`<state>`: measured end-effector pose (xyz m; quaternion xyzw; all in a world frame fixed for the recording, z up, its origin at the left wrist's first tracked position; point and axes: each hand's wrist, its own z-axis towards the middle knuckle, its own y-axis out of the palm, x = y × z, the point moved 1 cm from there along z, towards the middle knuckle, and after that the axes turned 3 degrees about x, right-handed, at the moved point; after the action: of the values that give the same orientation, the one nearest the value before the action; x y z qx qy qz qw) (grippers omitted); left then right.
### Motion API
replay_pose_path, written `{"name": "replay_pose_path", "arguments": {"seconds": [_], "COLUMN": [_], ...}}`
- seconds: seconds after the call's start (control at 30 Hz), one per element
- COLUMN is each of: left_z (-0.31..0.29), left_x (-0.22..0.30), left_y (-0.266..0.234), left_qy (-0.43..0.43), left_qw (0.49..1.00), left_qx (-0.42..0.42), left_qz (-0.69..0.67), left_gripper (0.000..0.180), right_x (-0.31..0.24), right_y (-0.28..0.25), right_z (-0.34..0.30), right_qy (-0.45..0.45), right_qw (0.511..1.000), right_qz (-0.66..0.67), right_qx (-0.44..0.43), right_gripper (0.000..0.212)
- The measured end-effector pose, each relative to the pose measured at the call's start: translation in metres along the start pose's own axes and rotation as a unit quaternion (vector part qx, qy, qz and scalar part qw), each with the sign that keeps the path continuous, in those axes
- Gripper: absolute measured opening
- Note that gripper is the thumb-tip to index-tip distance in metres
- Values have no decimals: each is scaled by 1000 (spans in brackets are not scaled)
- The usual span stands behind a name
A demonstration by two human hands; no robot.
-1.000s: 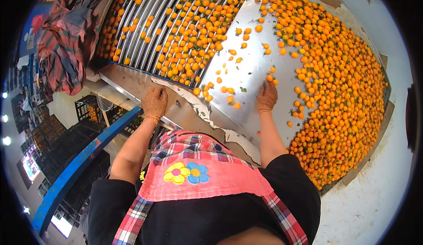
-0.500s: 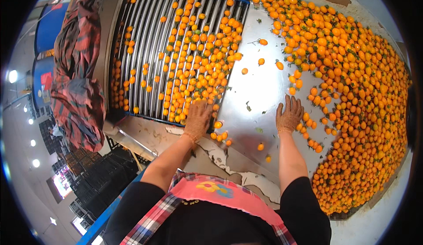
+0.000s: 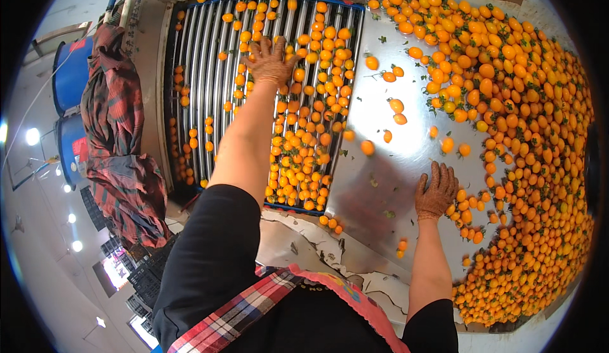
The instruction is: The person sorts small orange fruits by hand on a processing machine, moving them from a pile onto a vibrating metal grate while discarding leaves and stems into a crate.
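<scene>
My left hand reaches over the far part of a roller conveyor, fingers spread and palm down among small orange cherry tomatoes. The hand looks gloved in brown. Between the rollers, the tomatoes sit in rows, thickest toward the conveyor's near right side. Flat against a smooth metal sheet rests my right hand, its fingers stretched out and holding nothing. A few tomatoes lie just beside it. Beyond, a large heap of cherry tomatoes, many with green calyxes, covers the sheet's right side.
Red-and-black checked cloth drapes over the frame left of the conveyor. Further left stand blue drums and stacked black crates. A worn ledge with peeling paint runs along the near edge.
My left hand has moved from the conveyor's near edge to its far part. The right hand stays on the metal sheet near the heap. More tomatoes now lie loose on the sheet.
</scene>
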<state>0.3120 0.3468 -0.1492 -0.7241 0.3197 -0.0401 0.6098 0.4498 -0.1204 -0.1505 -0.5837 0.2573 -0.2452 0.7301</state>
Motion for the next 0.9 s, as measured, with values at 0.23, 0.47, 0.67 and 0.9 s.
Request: {"name": "replay_pose_path", "arguments": {"seconds": [0.23,0.47,0.67,0.9], "left_z": [-92,-263,-303,-324], "left_x": [-35,-52,-140,-126], "left_y": [71,80,101,139], "left_qy": [-56,231,396,-198], "left_qw": [988,966,908,975], "left_qx": [147,-35,-136,3], "left_qz": [-9,-113,-18,-96], "left_gripper": [58,66,60,64], "right_x": [-3,-3,-4,-2], "right_y": [0,2,2,5], "right_z": [3,0,1,-2], "right_qy": [-6,-15,-19,-19], "right_qw": [1000,1000,999,1000], "right_qz": [-3,-22,-27,-19], "right_qx": [4,3,-9,-10], "right_gripper": [36,37,40,40]}}
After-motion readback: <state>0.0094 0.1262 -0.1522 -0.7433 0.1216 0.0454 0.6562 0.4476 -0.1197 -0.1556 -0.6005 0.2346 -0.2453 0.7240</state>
